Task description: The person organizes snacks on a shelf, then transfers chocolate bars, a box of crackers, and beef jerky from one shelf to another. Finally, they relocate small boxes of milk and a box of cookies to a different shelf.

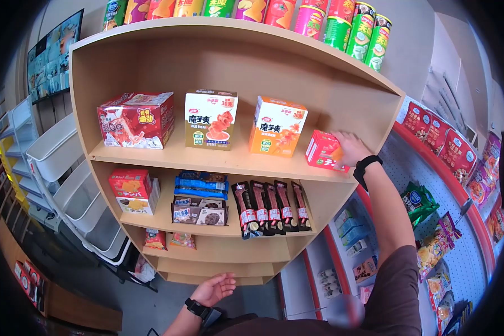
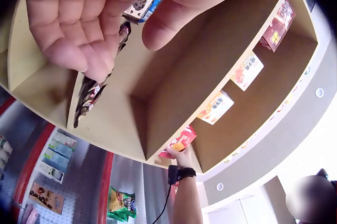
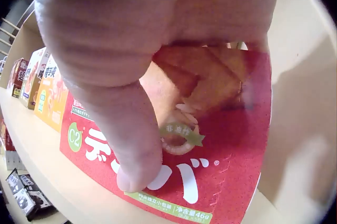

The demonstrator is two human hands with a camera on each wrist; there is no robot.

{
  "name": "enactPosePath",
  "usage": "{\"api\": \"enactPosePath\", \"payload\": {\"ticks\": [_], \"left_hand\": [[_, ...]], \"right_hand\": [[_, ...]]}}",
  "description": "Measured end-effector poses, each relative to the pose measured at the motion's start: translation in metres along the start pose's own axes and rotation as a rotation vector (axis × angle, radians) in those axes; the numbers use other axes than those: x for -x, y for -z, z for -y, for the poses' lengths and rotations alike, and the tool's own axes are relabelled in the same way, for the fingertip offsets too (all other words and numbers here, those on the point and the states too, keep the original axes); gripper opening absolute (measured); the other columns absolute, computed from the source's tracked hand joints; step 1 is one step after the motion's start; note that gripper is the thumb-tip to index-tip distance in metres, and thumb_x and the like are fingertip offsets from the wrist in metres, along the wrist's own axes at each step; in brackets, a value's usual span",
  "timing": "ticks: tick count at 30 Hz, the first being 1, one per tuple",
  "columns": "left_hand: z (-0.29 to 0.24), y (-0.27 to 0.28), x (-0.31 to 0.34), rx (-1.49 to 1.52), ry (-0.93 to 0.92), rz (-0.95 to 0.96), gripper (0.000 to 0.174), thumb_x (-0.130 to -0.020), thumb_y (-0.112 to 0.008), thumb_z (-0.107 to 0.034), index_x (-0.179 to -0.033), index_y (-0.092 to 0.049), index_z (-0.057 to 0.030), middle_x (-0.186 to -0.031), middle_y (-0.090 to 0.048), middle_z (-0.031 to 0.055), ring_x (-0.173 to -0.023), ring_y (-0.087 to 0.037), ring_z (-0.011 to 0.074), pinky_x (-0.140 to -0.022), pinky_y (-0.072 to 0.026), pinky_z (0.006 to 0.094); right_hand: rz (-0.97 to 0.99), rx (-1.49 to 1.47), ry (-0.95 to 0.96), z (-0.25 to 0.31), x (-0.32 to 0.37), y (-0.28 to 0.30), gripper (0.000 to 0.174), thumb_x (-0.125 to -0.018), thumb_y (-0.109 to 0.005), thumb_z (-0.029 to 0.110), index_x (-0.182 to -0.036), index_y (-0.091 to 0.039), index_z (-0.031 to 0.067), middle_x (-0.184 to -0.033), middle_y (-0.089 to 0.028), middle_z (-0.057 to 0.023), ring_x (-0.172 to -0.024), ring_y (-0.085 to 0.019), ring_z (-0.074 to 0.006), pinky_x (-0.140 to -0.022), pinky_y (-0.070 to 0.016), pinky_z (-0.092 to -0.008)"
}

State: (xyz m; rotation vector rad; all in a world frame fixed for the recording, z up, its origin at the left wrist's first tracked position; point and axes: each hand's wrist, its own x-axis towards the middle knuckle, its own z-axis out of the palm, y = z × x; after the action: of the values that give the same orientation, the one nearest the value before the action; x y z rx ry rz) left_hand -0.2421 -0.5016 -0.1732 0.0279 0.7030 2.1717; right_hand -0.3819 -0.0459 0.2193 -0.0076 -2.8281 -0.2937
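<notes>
At the right end of the upper shelf, my right hand holds a red biscuit box. Seen from the right wrist, the thumb lies across the front of the box, and the far side of the grip is hidden. An orange-and-white box stands just left of it, followed by a brown-and-white box and a large red carton. Low in front of the shelves, my left hand hangs with loosely bent fingers and holds nothing.
Below are a red biscuit box stacked on a white one, blue and dark cookie packs and several black snack packets. Chip cans line the top. Red-edged racks flank the right, white bins the left.
</notes>
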Motion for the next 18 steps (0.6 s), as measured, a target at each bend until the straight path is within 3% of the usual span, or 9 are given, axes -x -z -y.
{"api": "enactPosePath", "payload": {"ticks": [4, 5, 9, 12, 16, 17, 18], "left_hand": [[-0.001, 0.007, 0.006, 0.007, -0.010, -0.063, 0.036, -0.104, -0.055, -0.027, -0.128, -0.061, -0.0015, -0.107, -0.071, 0.0085, -0.098, -0.068, 0.0208, -0.088, -0.0547, 0.0354], [0.000, 0.010, 0.007, 0.009, -0.010, -0.075, 0.036, -0.104, -0.055, -0.027, -0.128, -0.061, -0.0016, -0.107, -0.071, 0.0084, -0.098, -0.068, 0.0205, -0.088, -0.0547, 0.0352], [-0.002, 0.012, 0.012, 0.021, -0.030, -0.091, 0.035, -0.104, -0.055, -0.028, -0.126, -0.062, -0.0017, -0.107, -0.071, 0.0080, -0.098, -0.067, 0.0200, -0.088, -0.0546, 0.0350], [-0.002, 0.009, 0.016, 0.021, -0.030, -0.107, 0.034, -0.104, -0.055, -0.028, -0.125, -0.063, -0.0019, -0.106, -0.071, 0.0078, -0.098, -0.067, 0.0200, -0.088, -0.0546, 0.0351], [0.003, 0.012, 0.014, 0.025, -0.009, -0.078, 0.034, -0.104, -0.055, -0.026, -0.127, -0.062, -0.0028, -0.107, -0.071, 0.0071, -0.097, -0.068, 0.0196, -0.088, -0.0547, 0.0348], [0.004, 0.014, 0.012, 0.029, -0.002, -0.063, 0.034, -0.104, -0.056, -0.025, -0.129, -0.061, -0.0032, -0.107, -0.071, 0.0069, -0.097, -0.068, 0.0194, -0.088, -0.0548, 0.0346], [0.006, 0.012, 0.011, 0.025, 0.013, -0.064, 0.034, -0.104, -0.056, -0.025, -0.129, -0.061, -0.0032, -0.107, -0.071, 0.0068, -0.097, -0.068, 0.0192, -0.088, -0.0548, 0.0345]], "right_hand": [[0.009, -0.020, -0.001, -0.002, -0.009, -0.003, 0.120, -0.049, -0.097, 0.014, -0.153, -0.037, 0.0123, -0.149, -0.049, -0.0170, -0.140, -0.043, -0.0379, -0.119, -0.0369, -0.0433], [0.004, 0.022, 0.010, -0.003, -0.012, -0.005, 0.121, -0.052, -0.097, 0.018, -0.156, -0.034, 0.0185, -0.153, -0.047, -0.0139, -0.143, -0.043, -0.0327, -0.114, -0.0419, -0.0479], [0.020, 0.066, -0.032, 0.003, -0.008, 0.000, 0.124, -0.052, -0.097, 0.023, -0.157, -0.031, 0.0178, -0.156, -0.043, -0.0146, -0.146, -0.038, -0.0339, -0.118, -0.0345, -0.0508], [-0.074, 0.129, -0.062, 0.014, 0.008, 0.011, 0.129, -0.050, -0.098, 0.027, -0.158, -0.029, 0.0164, -0.158, -0.041, -0.0161, -0.148, -0.034, -0.0350, -0.120, -0.0310, -0.0517], [-0.418, -0.042, 0.143, 0.020, 0.041, 0.015, 0.100, -0.067, -0.089, 0.023, -0.152, -0.039, 0.0084, -0.152, -0.046, -0.0196, -0.141, -0.040, -0.0387, -0.115, -0.0357, -0.0487], [-0.532, -0.097, 0.227, 0.033, 0.060, 0.018, 0.076, -0.077, -0.082, 0.019, -0.143, -0.048, 0.0052, -0.142, -0.053, -0.0202, -0.131, -0.048, -0.0392, -0.110, -0.0392, -0.0464], [-0.534, -0.226, 0.234, 0.053, 0.084, 0.022, 0.064, -0.079, -0.080, 0.018, -0.136, -0.054, 0.0044, -0.134, -0.058, -0.0192, -0.124, -0.053, -0.0380, -0.108, -0.0412, -0.0447]]}}
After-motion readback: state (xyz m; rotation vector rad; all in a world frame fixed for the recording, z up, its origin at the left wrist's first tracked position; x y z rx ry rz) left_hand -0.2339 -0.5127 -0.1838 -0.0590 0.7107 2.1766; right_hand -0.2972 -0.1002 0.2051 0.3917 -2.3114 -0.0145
